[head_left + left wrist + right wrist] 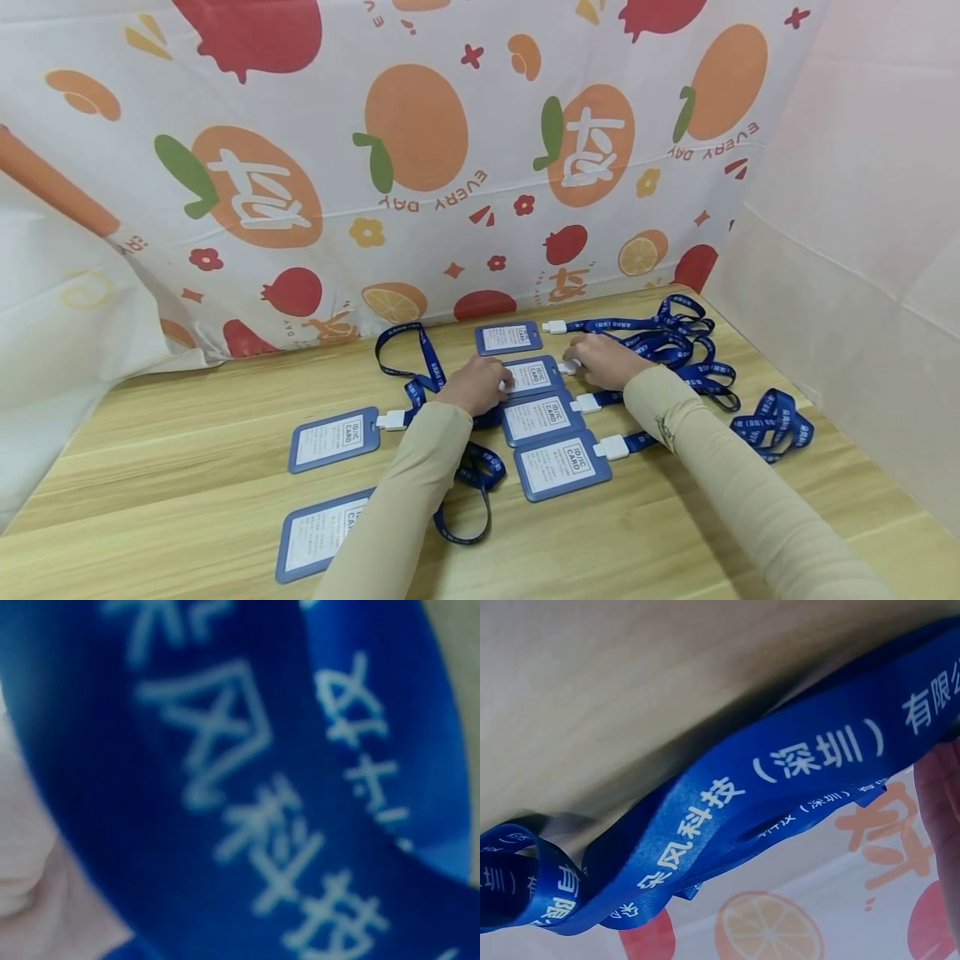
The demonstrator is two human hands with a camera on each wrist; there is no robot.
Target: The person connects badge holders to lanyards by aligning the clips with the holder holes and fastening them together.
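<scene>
**Q:** State the condition of the fingers.

**A:** The right hand (606,362) pinches the white clip (567,367) at the right end of the second badge holder (531,377). The left hand (472,385) is bent in at that holder's left edge; whether its fingers grip or only touch cannot be told. In the left wrist view a blue lanyard (202,765) covers most of the hand.

**Q:** Specify the holder's position and orientation.

**A:** It lies flat on the desk (187,433) between the hands, second from the back in a column of four. Its long axis runs left to right, rising slightly toward the right in the head view. The clip end points right.

**Q:** Specify the contents.

**A:** A white card, printed "ID/IC CARD". The back holder (507,337), third holder (536,418) and front holder (561,467) each contain a like card, with their clip ends also to the right.

**Q:** And further out?

**A:** To the left lie two more carded holders. The upper-left holder (335,439) has its clip end toward the right; the lower-left holder (318,537) is partly hidden by the left sleeve (412,492). To the right lie heaped lanyards (675,343) and a separate-looking lanyard coil (774,423). A fruit-print cloth (416,125) hangs behind.
</scene>
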